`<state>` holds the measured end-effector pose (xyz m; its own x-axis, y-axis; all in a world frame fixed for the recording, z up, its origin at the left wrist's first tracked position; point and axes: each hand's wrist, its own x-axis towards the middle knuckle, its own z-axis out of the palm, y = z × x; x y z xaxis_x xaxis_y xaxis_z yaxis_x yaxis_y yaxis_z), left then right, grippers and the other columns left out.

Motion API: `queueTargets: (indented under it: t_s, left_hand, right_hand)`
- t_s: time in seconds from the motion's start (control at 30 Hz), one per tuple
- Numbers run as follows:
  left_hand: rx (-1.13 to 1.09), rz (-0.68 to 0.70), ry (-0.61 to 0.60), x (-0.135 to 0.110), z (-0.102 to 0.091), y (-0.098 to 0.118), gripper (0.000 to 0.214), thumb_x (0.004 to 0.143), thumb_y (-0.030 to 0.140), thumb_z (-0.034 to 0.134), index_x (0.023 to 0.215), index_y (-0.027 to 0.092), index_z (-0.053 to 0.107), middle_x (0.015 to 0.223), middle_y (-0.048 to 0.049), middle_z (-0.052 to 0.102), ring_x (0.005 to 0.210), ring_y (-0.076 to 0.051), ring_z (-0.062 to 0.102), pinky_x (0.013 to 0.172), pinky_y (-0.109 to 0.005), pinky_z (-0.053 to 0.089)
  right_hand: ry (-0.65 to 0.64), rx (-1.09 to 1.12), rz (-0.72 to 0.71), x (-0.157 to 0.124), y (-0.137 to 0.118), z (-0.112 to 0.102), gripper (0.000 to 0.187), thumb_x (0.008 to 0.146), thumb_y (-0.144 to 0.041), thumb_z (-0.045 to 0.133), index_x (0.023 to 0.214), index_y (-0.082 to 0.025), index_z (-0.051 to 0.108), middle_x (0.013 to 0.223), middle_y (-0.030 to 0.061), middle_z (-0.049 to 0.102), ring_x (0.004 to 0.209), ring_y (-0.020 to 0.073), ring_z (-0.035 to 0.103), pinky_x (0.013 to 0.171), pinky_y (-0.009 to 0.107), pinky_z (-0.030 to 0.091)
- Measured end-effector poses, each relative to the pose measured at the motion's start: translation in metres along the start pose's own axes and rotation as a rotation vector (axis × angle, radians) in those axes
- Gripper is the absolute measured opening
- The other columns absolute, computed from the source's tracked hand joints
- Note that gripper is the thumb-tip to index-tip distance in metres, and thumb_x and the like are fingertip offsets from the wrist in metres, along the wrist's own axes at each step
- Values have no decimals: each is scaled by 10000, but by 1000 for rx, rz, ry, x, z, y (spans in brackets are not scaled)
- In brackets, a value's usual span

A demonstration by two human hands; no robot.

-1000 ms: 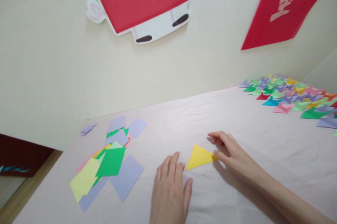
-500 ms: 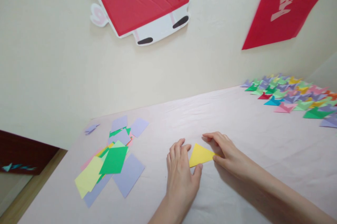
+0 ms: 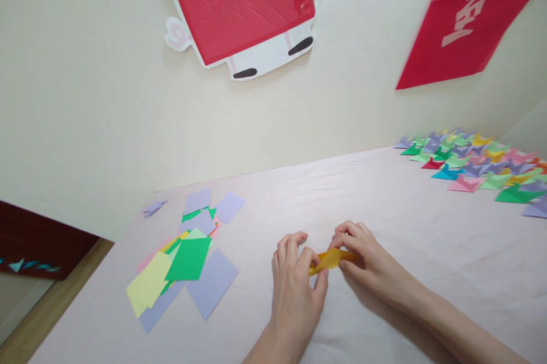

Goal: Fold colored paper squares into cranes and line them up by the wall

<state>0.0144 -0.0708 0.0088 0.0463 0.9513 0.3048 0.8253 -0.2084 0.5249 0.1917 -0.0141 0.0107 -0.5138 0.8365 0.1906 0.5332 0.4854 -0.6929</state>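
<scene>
A folded piece of yellow origami paper (image 3: 330, 259) is held between both hands, just above or on the pale tabletop (image 3: 256, 318). My left hand (image 3: 296, 273) pinches its left end between thumb and index finger. At the right end, the thumb and fingers of my right hand (image 3: 363, 253) close on the paper. Its middle bulges and its underside looks shaded; the ends are partly hidden by my fingers.
Loose paper sheets lie to the left, with a green sheet (image 3: 188, 258), a pale yellow sheet (image 3: 149, 284) and a lilac sheet (image 3: 213, 281). Rows of folded paper figures (image 3: 478, 162) stand at the right back. Behind rises a wall with a red poster (image 3: 461, 28).
The yellow paper lay as a flat triangle and is now tilted up and bent. Both hands have closed on its ends. The camera view has shifted slightly.
</scene>
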Motion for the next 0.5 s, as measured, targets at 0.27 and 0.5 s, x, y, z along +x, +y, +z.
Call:
queueTargets:
  t_s: [0.27,0.5]
  left_hand:
    - [97,102,-30,-6,2,0,481,784,184,621,1258,200,543,1355,-106,528,1266,-313,423,1033,-545,395]
    - [151,140,-35,0,5,-5,482,790,174,607,1266,199,537,1544,-128,327,1405,-324,289,1054,-562,374]
  right_hand:
    - [168,-165,-191,26,-1,-6,298,869,-158,528,1154,-234,563,1106,103,589,999,257,558,868,421,468]
    - [196,-13,-98,34,3,-1,341,863,-117,474,1183,-232,498,1109,95,584,1005,226,598,852,384,532]
